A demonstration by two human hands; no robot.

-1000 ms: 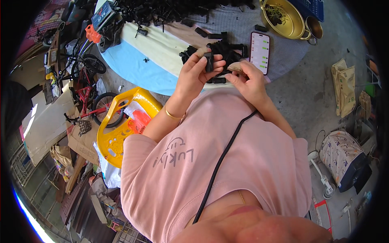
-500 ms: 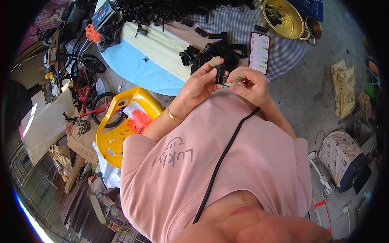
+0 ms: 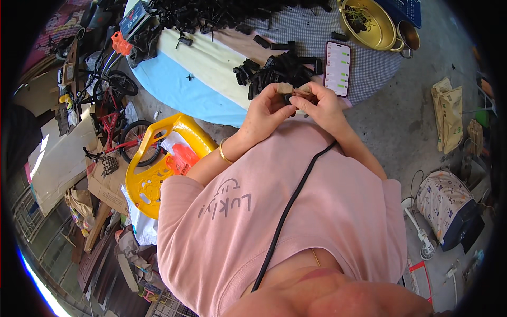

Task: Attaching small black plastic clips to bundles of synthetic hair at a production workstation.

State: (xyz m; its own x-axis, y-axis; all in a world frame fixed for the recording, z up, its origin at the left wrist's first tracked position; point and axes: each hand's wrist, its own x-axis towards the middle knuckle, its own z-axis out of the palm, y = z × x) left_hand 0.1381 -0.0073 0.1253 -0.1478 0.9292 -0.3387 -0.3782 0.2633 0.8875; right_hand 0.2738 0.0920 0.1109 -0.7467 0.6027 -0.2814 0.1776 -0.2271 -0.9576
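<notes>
Close in front of my chest, both hands meet over a small black plastic part (image 3: 288,99), mostly hidden by the fingers. My left hand (image 3: 268,112) is closed, thumb and fingers pinching the part from the left. My right hand (image 3: 323,108) is closed too, its thumb and fingertips pressed against the part's right side. Tan wraps cover some fingertips. Just beyond the hands lies a pile of black plastic parts (image 3: 280,68) on the cloth-covered round table (image 3: 211,87).
A phone (image 3: 337,68) with a lit screen lies right of the pile. Farther off are a large heap of black parts (image 3: 211,13) and a golden pot (image 3: 393,39) holding plant bits. A yellow plastic chair (image 3: 142,185) stands at left, near a red bicycle (image 3: 111,129).
My left hand has turned and lowered the upright black part, so the fingers now cover most of it. My right hand has closed in, and both thumbs now meet at the part.
</notes>
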